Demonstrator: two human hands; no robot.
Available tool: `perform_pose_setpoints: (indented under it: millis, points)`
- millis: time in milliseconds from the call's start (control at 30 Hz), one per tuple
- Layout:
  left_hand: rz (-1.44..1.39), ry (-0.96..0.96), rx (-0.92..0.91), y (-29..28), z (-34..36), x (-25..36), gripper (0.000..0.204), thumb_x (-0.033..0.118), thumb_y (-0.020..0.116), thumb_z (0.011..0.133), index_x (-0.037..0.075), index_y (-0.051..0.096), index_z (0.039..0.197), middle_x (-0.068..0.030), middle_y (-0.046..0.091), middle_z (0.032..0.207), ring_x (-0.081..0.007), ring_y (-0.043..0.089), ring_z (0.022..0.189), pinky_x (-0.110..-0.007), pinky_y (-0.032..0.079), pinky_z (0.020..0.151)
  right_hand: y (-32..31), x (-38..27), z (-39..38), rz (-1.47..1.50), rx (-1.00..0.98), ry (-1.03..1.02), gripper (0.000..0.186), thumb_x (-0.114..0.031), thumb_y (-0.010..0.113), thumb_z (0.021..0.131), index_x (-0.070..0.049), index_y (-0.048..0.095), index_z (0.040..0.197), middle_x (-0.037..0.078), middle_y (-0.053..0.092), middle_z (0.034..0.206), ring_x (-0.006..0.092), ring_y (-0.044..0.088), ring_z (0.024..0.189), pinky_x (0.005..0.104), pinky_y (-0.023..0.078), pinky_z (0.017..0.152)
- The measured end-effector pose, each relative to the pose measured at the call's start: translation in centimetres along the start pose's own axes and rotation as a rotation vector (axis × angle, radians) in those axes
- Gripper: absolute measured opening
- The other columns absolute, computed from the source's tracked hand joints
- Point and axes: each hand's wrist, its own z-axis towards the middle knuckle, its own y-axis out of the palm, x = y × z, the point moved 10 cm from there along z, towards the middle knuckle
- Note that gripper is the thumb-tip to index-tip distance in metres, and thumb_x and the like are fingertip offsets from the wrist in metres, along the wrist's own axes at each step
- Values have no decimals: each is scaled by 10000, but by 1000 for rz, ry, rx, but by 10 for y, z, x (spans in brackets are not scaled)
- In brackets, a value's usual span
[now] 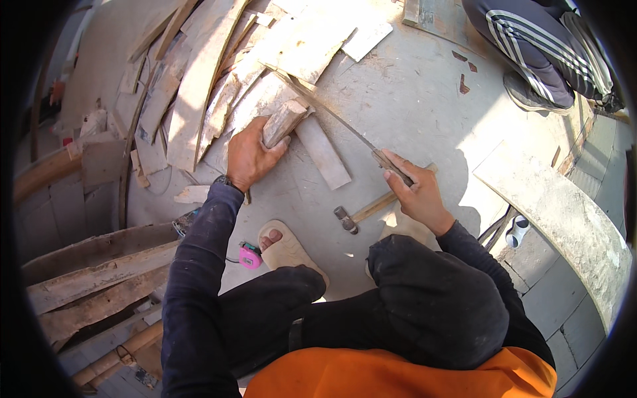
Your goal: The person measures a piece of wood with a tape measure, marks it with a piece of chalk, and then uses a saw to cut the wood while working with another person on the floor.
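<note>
My left hand (253, 156) is closed around a short, rough chunk of wood (286, 121), gripping its near left side. In my right hand (419, 194) is the handle of a long narrow-bladed tool (342, 123). Its blade runs up and left, past the far end of the wood chunk; seen nearly edge-on, its exact kind is unclear. A flat wooden strip (323, 152) lies on the floor between my hands. Below my right hand rests a hammer (346, 220) with a wooden handle, partly hidden by that hand.
Weathered boards (192, 99) are heaped at the far left, with more planks (99, 278) at the near left. A pink tape measure (249, 255) lies beside my sandal (292, 252). A long pale board (557, 212) is at right. Another person's striped trouser leg (531, 46) shows at upper right.
</note>
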Motion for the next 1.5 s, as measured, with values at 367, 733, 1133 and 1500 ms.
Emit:
perform_pose_setpoints:
  millis: [367,733,1133,1500]
  points:
    - [-981,-232,-88,-97,4,22,611,237,833,877,-70,579,1340,-159,745,1110,-189,766,883,-333,652,820,-80,-12,99,-572,567,-450,461,-177,721,1016,-183,663,1474,132,756,1045,330,710,889,412,553,852]
    - [-756,-96,-101,-132,-19,63,633,192,887,825,-18,643,1371,-108,739,1237,-193,715,1080,-373,552,1047,-86,-40,149,-619,487,-349,524,-346,720,992,-131,668,1467,150,729,1231,329,659,1128,443,510,992]
    - [-45,555,-6,-148,-63,158,674,46,877,746,88,704,1396,-154,728,1323,-345,720,1196,-408,572,1023,13,-218,83,356,-408,-306,791,-632,588,1055,54,579,1450,196,734,1176,220,780,962,305,677,709]
    - [172,647,116,-155,-81,161,646,82,897,746,145,716,1364,-100,747,1273,-305,741,1072,-383,608,900,17,-227,81,217,-287,-322,511,-429,656,1064,54,732,1212,86,721,808,131,659,682,323,547,629]
